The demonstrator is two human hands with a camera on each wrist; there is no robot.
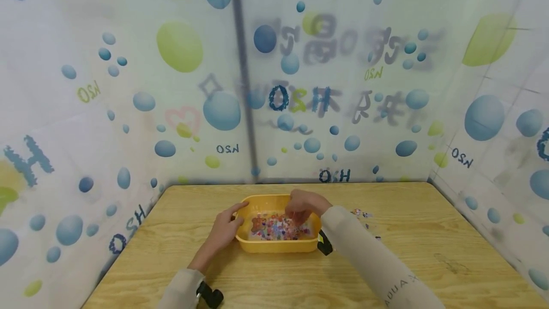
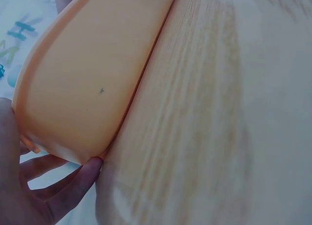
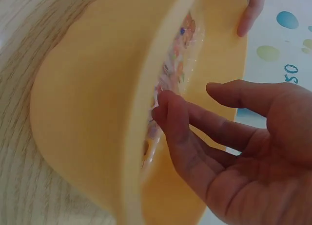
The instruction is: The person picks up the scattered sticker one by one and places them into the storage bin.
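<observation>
A yellow plastic basin point(image 1: 279, 247) sits on the wooden table. Inside it lie many small multicoloured pieces point(image 1: 274, 228) with a shiny, clear look around them, and a brown bear-shaped piece point(image 1: 258, 224) at the left. My left hand point(image 1: 227, 225) grips the basin's left end; in the left wrist view its thumb point(image 2: 87, 174) presses the lower corner. My right hand point(image 1: 302, 204) reaches over the far right rim, fingers bent down among the pieces. In the right wrist view its thumb point(image 3: 239, 94) stands apart from the fingers point(image 3: 178, 118), with nothing visible between them.
More small colourful pieces point(image 1: 361, 213) lie scattered on the table to the right of the basin, partly behind the right sleeve point(image 1: 373, 256). Curtain-like walls point(image 1: 291, 156) with a bubble print border the table point(image 1: 193, 204) at the back and both sides.
</observation>
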